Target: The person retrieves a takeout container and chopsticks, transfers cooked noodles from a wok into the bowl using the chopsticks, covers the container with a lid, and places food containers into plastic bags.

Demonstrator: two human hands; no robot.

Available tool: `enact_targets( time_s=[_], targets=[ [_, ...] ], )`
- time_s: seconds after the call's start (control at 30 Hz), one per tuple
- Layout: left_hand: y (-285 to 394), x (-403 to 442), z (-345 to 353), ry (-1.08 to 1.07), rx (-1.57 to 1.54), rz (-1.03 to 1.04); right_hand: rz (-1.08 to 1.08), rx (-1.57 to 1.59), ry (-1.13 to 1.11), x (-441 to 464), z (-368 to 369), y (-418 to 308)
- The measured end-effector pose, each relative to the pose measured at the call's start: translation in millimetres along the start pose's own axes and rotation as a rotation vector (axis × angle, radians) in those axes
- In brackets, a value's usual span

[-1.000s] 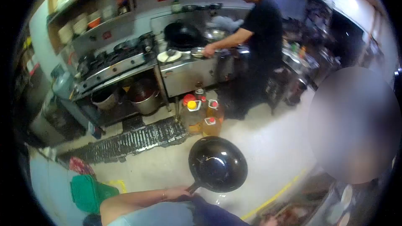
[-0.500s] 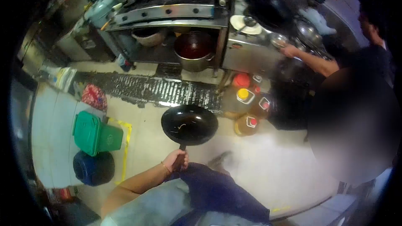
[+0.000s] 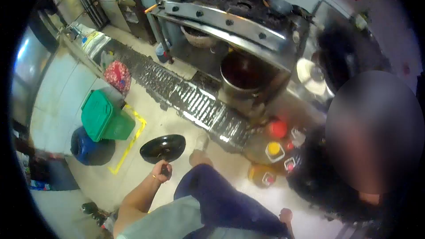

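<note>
My left hand (image 3: 163, 171) is closed around the dark handle of a black frying pan (image 3: 163, 148). The pan is held out over the floor in front of me, tilted, and I cannot make out anything in it now. My right hand (image 3: 286, 216) hangs low at my right side, beside the dark blue apron (image 3: 221, 194). Its fingers look curled in, and nothing shows in them. My foot (image 3: 200, 148) is on the floor just right of the pan.
Ahead stands a steel stove (image 3: 230, 22) with a large pot (image 3: 241, 75) beneath. A floor grate (image 3: 195, 102) crosses the way. Oil jugs (image 3: 262, 176) stand at right, near a co-worker (image 3: 318, 186). At left are a green bin (image 3: 108, 117) and a blue tub (image 3: 84, 146).
My view has turned left and my body has stepped forward. The frying pan has swung left and tilted more in my left hand. My right hand has come into view.
</note>
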State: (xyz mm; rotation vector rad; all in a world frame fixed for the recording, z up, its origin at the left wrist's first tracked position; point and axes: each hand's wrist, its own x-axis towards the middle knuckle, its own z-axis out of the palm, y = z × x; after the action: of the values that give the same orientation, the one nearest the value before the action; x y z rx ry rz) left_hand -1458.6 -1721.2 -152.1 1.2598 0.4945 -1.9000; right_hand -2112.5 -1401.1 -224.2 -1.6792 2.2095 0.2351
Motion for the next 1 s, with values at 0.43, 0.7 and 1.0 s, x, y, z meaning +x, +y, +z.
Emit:
enact_targets(
  time_s=[0.43,0.7,1.0],
  targets=[
    [264.2,338.4,295.2,-0.107,0.233,-0.078,0.312,0.649,-0.288,222.2,-173.3,-299.0],
    [298.0,537.7,390.7,0.16,0.554,-0.102,0.817,0.911,-0.257,275.1,-207.0,-311.1],
    [253.6,636.5,300.2,0.265,1.02,0.13,0.607,0.557,-0.37,218.2,-192.1,-360.9]
  ],
)
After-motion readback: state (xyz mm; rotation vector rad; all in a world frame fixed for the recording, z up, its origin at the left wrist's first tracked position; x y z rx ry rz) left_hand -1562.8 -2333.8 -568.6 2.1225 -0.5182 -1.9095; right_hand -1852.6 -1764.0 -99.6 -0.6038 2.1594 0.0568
